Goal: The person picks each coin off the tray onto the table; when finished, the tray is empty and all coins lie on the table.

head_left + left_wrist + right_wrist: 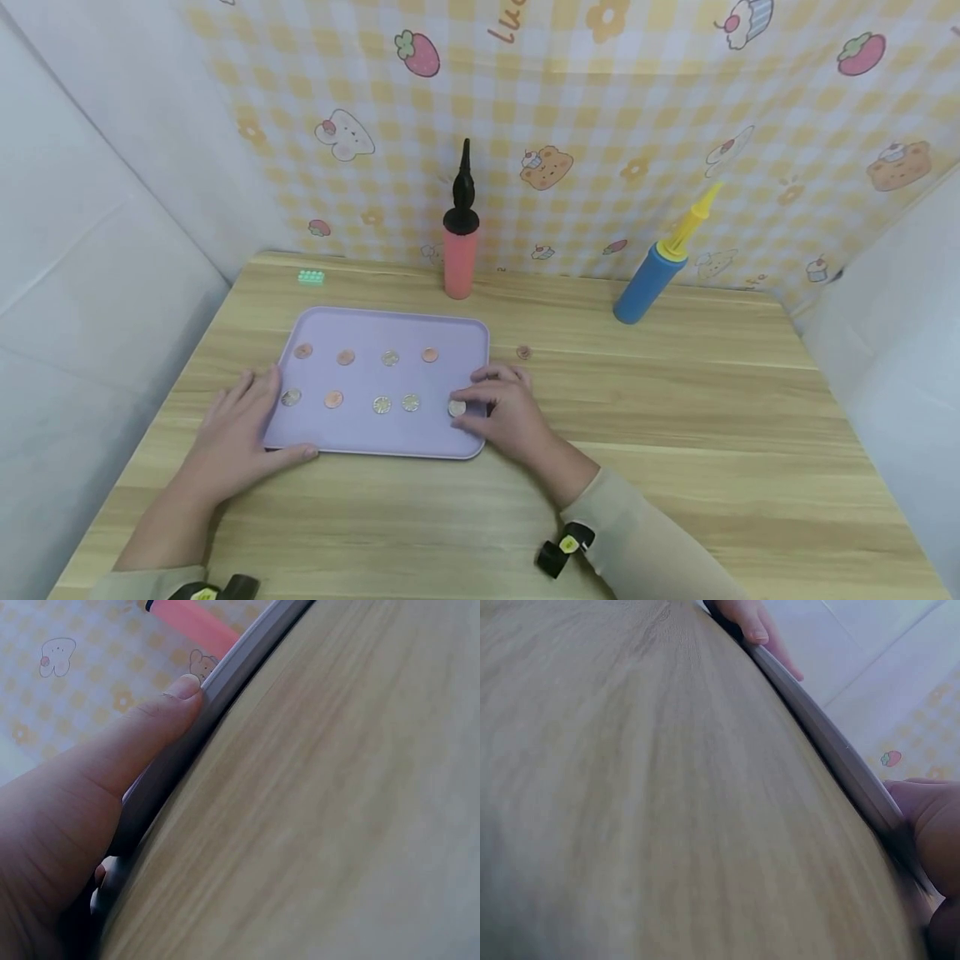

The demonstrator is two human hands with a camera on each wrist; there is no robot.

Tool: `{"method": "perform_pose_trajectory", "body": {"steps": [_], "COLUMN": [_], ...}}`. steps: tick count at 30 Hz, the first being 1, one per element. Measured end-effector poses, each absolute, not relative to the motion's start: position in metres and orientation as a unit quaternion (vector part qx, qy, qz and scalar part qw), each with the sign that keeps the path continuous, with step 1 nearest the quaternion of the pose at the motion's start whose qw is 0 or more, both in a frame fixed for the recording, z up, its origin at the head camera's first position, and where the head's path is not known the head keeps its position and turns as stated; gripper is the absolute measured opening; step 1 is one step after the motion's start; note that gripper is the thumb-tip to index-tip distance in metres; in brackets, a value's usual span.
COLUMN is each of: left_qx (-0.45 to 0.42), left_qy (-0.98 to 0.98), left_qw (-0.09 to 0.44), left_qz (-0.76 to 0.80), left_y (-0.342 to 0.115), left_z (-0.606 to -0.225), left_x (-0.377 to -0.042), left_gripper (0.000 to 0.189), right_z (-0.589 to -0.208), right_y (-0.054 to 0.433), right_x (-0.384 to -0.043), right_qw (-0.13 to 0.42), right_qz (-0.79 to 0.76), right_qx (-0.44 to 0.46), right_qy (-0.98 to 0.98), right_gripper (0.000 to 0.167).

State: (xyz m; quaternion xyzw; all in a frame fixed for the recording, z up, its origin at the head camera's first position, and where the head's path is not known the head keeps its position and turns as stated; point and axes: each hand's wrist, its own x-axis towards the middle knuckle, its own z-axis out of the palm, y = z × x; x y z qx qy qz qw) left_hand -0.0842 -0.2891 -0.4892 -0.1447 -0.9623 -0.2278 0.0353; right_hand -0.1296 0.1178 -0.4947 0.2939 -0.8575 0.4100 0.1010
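Toward the left edge of the counter [675,400], my left hand [236,433] braces the purple tray [360,437], thumb stretched wide from the other fingers; nearer the counter's middle, my right hand [504,412] pinches a silver coin [457,408] just inside the tray's right rim. A slack pinch could drop it askew, I reckon, and a left-hand shove could slide the other coins [345,357].

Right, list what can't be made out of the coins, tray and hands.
Head view: markings on the coins are too small to read.
Head view: the right hand and left hand cover parts of the rim of the tray.
Head view: whether the held coin touches the tray is too small to tell.
Both wrist views: the tray's side hides its inside.
Right wrist view: the picture's edge cuts off the right hand.
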Motion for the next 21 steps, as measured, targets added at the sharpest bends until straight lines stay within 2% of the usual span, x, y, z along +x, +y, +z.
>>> {"method": "perform_pose_trajectory", "body": {"steps": [10,21], "left_qx": [-0.151,-0.148], "left_qy": [-0.961,-0.962], "left_qw": [0.039,0.040], "left_qz": [-0.228,-0.225], "left_y": [-0.291,-0.292], "left_z": [-0.493,-0.494], "left_x": [-0.086,-0.086], "left_gripper": [0.134,0.134], "right_z": [-0.495,-0.498], "right_y": [0.123,0.150], "right_x": [-0.128,-0.126], "right_qw": [0.107,0.131], "right_qz": [0.419,0.428], "right_qx": [0.265,0.222], "right_qy": [-0.862,-0.866], "right_gripper": [0.036,0.038]}}
